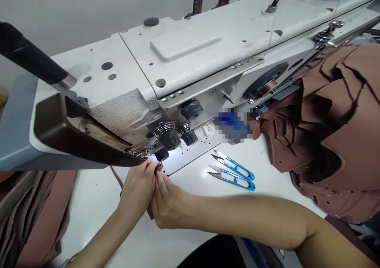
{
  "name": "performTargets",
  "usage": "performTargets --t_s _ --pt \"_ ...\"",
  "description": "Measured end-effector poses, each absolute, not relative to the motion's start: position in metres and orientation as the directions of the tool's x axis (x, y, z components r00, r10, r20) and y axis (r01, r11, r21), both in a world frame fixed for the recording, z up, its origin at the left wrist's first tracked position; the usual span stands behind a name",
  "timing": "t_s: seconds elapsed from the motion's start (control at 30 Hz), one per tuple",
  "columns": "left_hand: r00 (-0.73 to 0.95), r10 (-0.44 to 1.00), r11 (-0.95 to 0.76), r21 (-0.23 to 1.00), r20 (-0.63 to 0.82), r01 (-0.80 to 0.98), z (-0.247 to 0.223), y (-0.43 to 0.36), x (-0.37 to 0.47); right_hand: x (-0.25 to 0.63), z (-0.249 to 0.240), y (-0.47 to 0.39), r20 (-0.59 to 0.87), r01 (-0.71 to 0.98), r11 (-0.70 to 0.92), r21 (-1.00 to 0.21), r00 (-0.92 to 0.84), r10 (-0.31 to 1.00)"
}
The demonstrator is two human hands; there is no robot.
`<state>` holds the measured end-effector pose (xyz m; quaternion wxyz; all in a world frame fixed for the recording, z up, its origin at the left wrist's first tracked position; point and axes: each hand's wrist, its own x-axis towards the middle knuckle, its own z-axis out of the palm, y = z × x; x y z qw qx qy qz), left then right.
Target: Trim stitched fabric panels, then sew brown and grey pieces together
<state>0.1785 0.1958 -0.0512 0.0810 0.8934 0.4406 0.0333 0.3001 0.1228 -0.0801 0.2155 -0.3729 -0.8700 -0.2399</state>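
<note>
Both hands meet at the sewing machine's (184, 54) needle end, low on the left side of its head. My left hand (139, 185) is closed with its fingertips pinched together near the needle area. Pressed against it, my right hand (172, 200) is also closed, thumb and fingers bunched. Between and beneath them shows a brown leather-like piece (151, 212), whose strip-like edge (116, 175) comes out left of the left hand. Most of that piece is hidden by the hands, and the needle and presser foot cannot be seen clearly.
Two blue-handled thread snips (237, 173) lie on the white table (190, 181) right of the hands. A large heap of brown pieces (350, 141) fills the right side. More brown pieces (44, 220) are stacked at left. A dark curved guard (89, 135) overhangs the left hand.
</note>
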Motion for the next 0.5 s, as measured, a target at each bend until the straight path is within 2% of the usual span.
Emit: performTargets --t_s 0.27,0.5 --pt "0.587 0.808 -0.575 0.15 -0.048 0.804 -0.044 0.206 0.185 0.297 -0.089 0.135 0.55 0.746 0.637 0.195 -0.621 0.559" --pt "0.589 0.806 -0.575 0.163 -0.05 0.801 -0.053 0.215 0.181 0.299 -0.094 0.139 0.473 0.743 0.658 0.121 -0.626 0.62"
